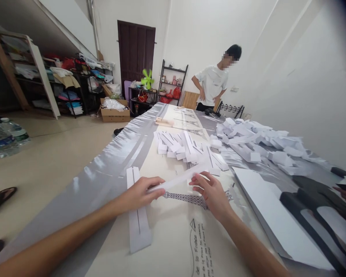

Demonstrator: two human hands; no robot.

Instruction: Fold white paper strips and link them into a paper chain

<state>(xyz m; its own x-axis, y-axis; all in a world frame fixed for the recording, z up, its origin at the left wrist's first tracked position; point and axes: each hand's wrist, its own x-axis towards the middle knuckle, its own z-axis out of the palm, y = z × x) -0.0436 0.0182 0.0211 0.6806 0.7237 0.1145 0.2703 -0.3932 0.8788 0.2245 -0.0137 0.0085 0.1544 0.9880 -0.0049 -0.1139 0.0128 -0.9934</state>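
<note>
Left hand (141,194): closed on near end of white paper strip (174,181), above table (167,238). Right hand (213,196): fingers part-curled at far end, grip unclear. Step: apparently shaping the strip. Next: likely calls for steady left hold, careful right-hand crease.

The lifted paper strip (175,180) is plain white. The folded paper piece (141,231) is also white, with one dark line along its middle. The paper pile (265,140) is white too. The tablecloth (88,194) is shiny silver-grey at the sides and cream in the centre, which carries a black lattice Eiffel Tower drawing (187,199) and black lettering (204,248). The fan (147,79) is bright green, the door (136,57) dark maroon.
</note>
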